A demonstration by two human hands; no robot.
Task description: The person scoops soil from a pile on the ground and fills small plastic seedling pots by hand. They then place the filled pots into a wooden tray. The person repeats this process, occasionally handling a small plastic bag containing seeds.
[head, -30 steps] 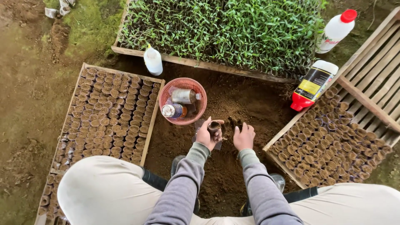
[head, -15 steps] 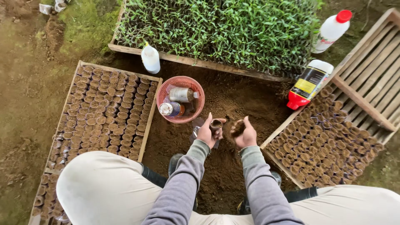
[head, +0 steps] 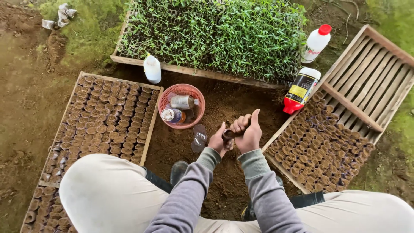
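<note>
- Left hand is curled around a small brown pot, which is held low over the loose soil between the knees.
- Right hand is closed over the pot's top from the other side, thumb up and fingers folded down; both hands touch the pot and each other.
- Step in hand is judged to be packing: soil looks pressed into the pot by the right fingers. How full it is cannot be told, as the pot is mostly covered.
- Tray of filled pots is seen on the left, nearly full. Slatted tray on the right is filled only at its near end, with bare slats beyond.
- A set-down would call for the pot to be kept upright and the grip loosened only once it is wedged against its neighbours; free room is seen in the slatted tray only.
- Pink basket holding two small bottles sits just left of the hands; a clear plastic piece, possibly a cup, lies beside the left hand.
- Seedling bed lies across the top, with a white bottle at its near edge.
- A red-capped bottle stands and a yellow-labelled bottle lies near the slatted tray, well apart from the hands.
</note>
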